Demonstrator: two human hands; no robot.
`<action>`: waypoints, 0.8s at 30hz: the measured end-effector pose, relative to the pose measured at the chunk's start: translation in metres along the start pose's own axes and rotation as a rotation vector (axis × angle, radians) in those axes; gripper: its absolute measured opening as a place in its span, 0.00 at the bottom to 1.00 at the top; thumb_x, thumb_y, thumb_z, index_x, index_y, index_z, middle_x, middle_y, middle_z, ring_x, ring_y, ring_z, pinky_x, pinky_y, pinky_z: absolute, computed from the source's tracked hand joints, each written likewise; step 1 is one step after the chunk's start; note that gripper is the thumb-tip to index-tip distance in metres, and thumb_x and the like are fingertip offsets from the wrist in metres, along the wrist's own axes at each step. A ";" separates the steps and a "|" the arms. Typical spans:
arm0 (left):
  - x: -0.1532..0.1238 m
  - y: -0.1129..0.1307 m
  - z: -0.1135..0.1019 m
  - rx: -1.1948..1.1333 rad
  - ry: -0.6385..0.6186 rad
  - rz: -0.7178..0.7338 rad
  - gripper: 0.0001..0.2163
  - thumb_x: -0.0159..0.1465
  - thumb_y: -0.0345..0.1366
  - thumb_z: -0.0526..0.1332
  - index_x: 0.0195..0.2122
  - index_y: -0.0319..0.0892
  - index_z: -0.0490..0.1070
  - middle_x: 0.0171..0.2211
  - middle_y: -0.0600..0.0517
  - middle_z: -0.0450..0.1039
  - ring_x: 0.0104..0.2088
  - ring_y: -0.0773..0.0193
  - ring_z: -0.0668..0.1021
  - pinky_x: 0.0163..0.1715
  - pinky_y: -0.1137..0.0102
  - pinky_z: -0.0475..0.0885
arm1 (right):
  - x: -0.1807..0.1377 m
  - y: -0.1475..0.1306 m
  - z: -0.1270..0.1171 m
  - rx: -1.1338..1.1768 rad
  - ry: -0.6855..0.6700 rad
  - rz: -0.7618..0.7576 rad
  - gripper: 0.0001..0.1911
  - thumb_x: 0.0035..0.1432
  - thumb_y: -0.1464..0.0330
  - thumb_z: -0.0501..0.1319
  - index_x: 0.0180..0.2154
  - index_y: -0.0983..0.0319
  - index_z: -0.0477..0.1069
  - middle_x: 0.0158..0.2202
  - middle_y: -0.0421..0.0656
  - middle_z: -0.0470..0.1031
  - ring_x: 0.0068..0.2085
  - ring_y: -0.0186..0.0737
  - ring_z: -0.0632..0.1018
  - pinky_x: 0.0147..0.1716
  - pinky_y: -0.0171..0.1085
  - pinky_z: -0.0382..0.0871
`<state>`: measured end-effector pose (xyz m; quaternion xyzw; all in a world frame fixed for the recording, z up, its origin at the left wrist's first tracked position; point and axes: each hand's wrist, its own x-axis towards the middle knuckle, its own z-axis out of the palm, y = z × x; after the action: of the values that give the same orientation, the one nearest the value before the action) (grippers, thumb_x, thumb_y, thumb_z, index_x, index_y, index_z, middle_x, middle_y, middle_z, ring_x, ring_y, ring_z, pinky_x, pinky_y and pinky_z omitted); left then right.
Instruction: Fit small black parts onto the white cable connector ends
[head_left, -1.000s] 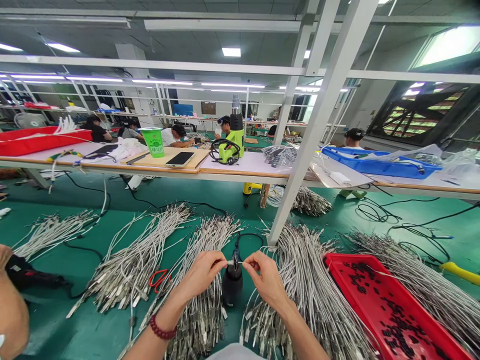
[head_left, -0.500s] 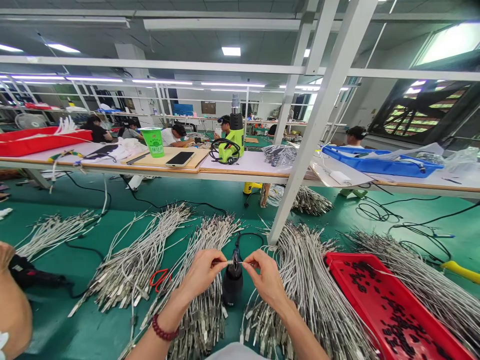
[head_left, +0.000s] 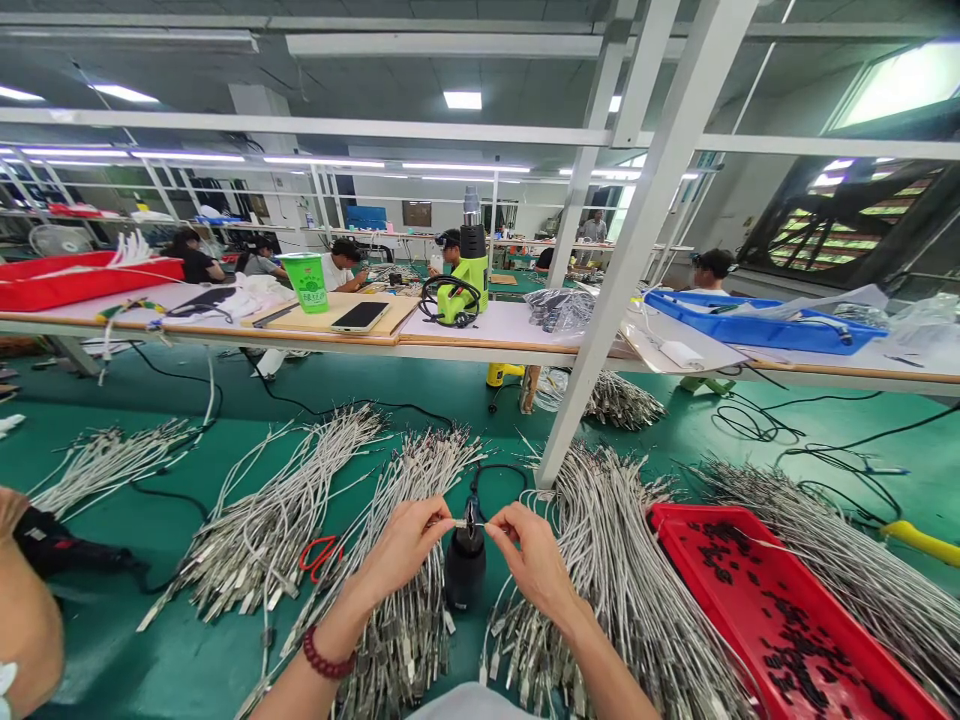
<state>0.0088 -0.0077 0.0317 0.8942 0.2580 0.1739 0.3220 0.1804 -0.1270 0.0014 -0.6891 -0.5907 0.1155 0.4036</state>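
green matting covers the surface (head_left: 97, 640), and grey cable bundles are fanned out on it under a shelf, with other people seated at rows farther back. a black heat gun (head_left: 465, 570) is stood upright at the near middle, nozzle up, and everything else is placed from it. a thin cable (head_left: 459, 523) is held level just above the nozzle, its long axis running left to right across the mouth. the left hand (head_left: 405, 545) is seen just left of the heat gun and the right hand (head_left: 534, 560) just right of it, both about equally near. the fingers (head_left: 441, 512) of each hand are pinched narrow on one end of the thin cable, thumb against forefinger, so the short stretch between them lies over the nozzle. whether it touches the nozzle cannot be told. red scissors (head_left: 319, 555) are laid to the left of the heat gun beside one cable bundle (head_left: 262, 535). a further bundle (head_left: 622, 570) is spread to its right, and a red tray (head_left: 701, 511) of small black pieces is set beyond that. another person's arm (head_left: 26, 610) is seen well to the left.
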 end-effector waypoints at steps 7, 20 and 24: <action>0.000 0.001 -0.001 0.113 -0.002 -0.024 0.17 0.68 0.42 0.49 0.24 0.41 0.64 0.19 0.58 0.61 0.22 0.68 0.63 0.25 0.73 0.51 | 0.002 -0.001 0.001 -0.050 -0.002 -0.011 0.15 0.67 0.65 0.50 0.27 0.60 0.65 0.25 0.38 0.63 0.27 0.37 0.66 0.27 0.35 0.56; 0.000 0.000 0.002 0.105 0.023 -0.043 0.16 0.67 0.43 0.50 0.24 0.42 0.64 0.18 0.59 0.59 0.22 0.68 0.61 0.24 0.73 0.51 | 0.003 0.001 0.002 -0.055 0.036 -0.031 0.15 0.66 0.65 0.51 0.26 0.60 0.64 0.25 0.39 0.64 0.27 0.37 0.67 0.27 0.34 0.58; 0.001 0.000 0.002 0.080 0.025 -0.038 0.15 0.67 0.43 0.51 0.26 0.42 0.65 0.18 0.59 0.57 0.22 0.68 0.61 0.25 0.73 0.51 | 0.003 0.001 0.002 -0.046 0.031 -0.022 0.15 0.66 0.65 0.51 0.27 0.60 0.65 0.25 0.39 0.65 0.28 0.37 0.67 0.27 0.35 0.59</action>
<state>0.0099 -0.0078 0.0303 0.8991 0.2855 0.1684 0.2860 0.1804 -0.1238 0.0006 -0.6935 -0.5944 0.0866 0.3979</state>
